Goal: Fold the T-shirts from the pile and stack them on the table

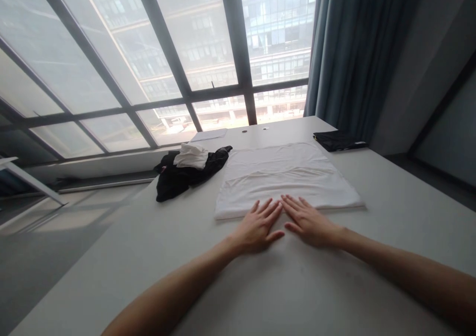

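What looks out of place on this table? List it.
Only the heap of black and white clothes at the table's left edge: crumpled, partly overhanging. The white cloth lies flat and square under both hands' fingertips, left hand, right hand.

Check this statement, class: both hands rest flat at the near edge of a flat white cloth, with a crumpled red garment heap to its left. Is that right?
Wrong in one respect: the head view shows the crumpled garment heap is black, not red. Both the left hand and right hand do rest flat at the near edge of the flat white cloth.
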Available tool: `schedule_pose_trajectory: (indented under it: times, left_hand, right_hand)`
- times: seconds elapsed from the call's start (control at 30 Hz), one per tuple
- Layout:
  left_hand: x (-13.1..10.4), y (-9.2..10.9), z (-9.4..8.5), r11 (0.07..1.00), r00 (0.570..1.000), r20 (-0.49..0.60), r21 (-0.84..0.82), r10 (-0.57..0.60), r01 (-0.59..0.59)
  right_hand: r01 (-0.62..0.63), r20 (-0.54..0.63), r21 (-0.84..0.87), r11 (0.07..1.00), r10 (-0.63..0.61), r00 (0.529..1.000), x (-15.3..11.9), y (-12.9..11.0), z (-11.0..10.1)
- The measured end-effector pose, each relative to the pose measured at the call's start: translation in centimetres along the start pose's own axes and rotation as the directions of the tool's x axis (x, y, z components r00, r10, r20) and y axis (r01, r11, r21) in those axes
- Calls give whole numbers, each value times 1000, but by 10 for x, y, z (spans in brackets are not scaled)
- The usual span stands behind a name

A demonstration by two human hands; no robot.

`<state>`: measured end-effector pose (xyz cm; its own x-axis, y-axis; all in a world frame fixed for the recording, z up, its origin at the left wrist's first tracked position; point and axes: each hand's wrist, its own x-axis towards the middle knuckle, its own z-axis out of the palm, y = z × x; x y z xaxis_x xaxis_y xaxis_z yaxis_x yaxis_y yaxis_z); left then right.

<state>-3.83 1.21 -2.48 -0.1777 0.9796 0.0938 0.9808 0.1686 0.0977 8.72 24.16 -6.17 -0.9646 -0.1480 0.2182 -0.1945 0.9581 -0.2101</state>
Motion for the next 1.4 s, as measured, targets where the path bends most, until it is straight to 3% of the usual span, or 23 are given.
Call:
schedule_pose_trajectory:
  times: [0.1,0.33,0.43,0.53,0.67,0.8,0.93,1.2,1.4]
  left_hand:
    - [-1,16,8,1000,999,43,-14,20,-20]
    - [-2,5,12,999,999,26,2,-38,38]
    - [-3,3,16,998,998,32,6,-56,56]
    - [-3,5,17,998,997,48,5,-61,60]
    - [-2,5,14,998,997,56,-6,-59,59]
    - [-7,-5,11,993,993,4,-5,-115,115]
    - [-21,-25,13,947,947,-28,31,-320,321]
    - [-60,-45,13,890,894,-5,91,-448,446]
    - [-96,-49,11,848,855,-8,122,-518,515]
  right_hand:
    - [8,74,49,999,-12,997,-5,-15,7]
    - [4,76,46,999,-8,997,-7,-11,1]
    - [-75,18,-5,997,75,997,-15,-9,-1]
    - [-152,-19,-54,987,151,988,-30,1,-5]
    - [-157,-30,-47,987,155,987,-51,23,-11]
    - [-268,-36,-77,960,266,963,-60,45,-14]
    - [-281,-18,-96,955,280,960,-62,52,-13]
    - [-285,-37,-86,955,283,958,-62,57,-8]
    - [-475,-85,-137,869,468,880,-71,72,5]
